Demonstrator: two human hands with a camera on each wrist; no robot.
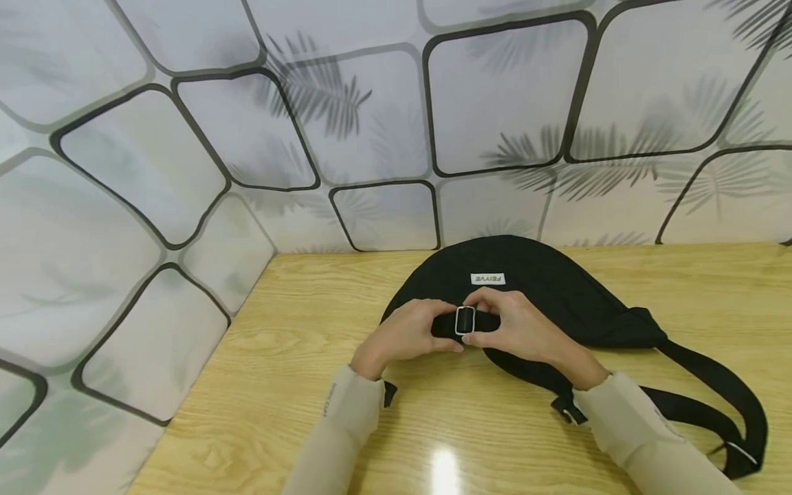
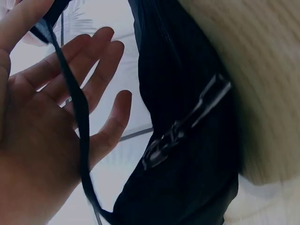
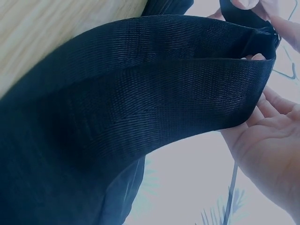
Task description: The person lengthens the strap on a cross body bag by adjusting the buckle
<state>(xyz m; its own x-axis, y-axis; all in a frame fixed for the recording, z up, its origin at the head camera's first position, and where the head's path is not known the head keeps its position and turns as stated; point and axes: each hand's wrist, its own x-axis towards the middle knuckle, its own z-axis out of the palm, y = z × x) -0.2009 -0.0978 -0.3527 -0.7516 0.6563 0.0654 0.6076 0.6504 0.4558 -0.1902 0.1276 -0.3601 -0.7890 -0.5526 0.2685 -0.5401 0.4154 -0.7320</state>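
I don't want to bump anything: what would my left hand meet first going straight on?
Your left hand would probably meet the silver buckle first, with the right hand just beyond; the exact gap is unclear.

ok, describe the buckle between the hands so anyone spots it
On the wooden table find the black bag. In front of it, a black strap spans the left hand and right hand. The buckle is the silver rectangle on that strap, unlike the black clip lower right.
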